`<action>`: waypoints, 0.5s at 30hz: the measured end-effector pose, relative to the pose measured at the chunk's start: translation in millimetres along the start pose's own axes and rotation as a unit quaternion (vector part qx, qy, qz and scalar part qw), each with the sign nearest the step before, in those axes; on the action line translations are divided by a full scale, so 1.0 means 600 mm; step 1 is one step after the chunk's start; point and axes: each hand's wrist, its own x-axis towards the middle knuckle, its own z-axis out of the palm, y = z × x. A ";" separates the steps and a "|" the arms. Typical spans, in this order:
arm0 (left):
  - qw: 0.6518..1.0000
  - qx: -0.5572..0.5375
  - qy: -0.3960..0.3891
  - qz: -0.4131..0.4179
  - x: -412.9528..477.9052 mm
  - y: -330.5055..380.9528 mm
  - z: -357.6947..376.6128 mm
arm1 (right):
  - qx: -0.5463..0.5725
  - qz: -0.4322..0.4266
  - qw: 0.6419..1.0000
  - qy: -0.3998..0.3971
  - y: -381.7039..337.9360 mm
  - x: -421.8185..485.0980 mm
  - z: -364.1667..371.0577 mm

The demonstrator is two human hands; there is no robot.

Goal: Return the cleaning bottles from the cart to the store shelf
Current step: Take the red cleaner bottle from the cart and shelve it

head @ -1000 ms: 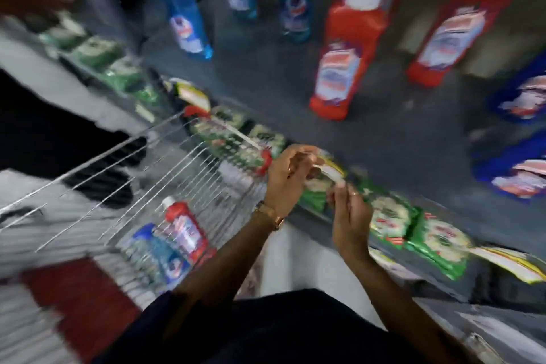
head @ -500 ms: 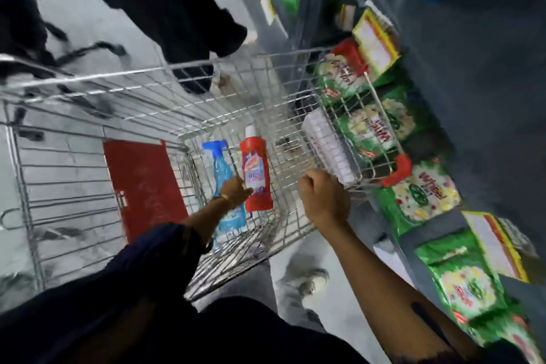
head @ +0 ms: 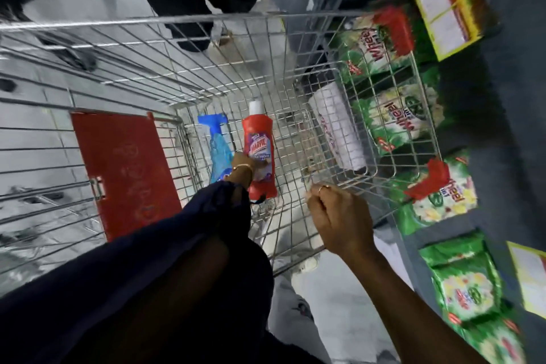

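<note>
This is looking like a shop aisle: a wire shopping cart (head: 266, 47) is standing on a pale tiled floor (head: 339, 289). Beside it, green detergent packets (head: 393, 124) and yellow price cards (head: 443, 9) are lining a grey shelf (head: 517, 156).

The left hand (head: 243, 168) reaches far down, fingers hidden; the right hand (head: 336, 216) is fisted.

I see the wire cart (head: 266, 21) standing on the pale floor (head: 339, 289). On its mesh bottom lie a red bottle (head: 260, 151) and a blue spray bottle (head: 218, 151), side by side. Beside the cart, the grey shelf (head: 508, 156) carries green packets (head: 396, 121).
</note>
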 end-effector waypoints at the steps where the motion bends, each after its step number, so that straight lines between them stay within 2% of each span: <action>1: 1.000 0.005 -0.003 0.011 0.000 -0.002 0.000 | -0.001 0.003 1.000 0.001 -0.001 0.000 -0.001; 5: 0.997 0.065 -0.003 0.036 0.004 -0.005 -0.010 | 0.006 0.016 1.000 -0.011 -0.003 -0.002 0.000; 10: 0.982 0.151 -0.020 0.111 -0.026 0.032 -0.049 | 0.015 0.036 0.998 0.046 -0.012 0.000 -0.004; 12: 0.977 0.140 -0.049 0.151 -0.073 0.056 -0.067 | 0.078 0.076 0.994 0.011 -0.014 -0.004 -0.011; 15: 0.967 0.081 -0.112 0.212 -0.163 0.090 -0.092 | 0.261 0.170 0.950 -0.030 -0.019 -0.009 -0.039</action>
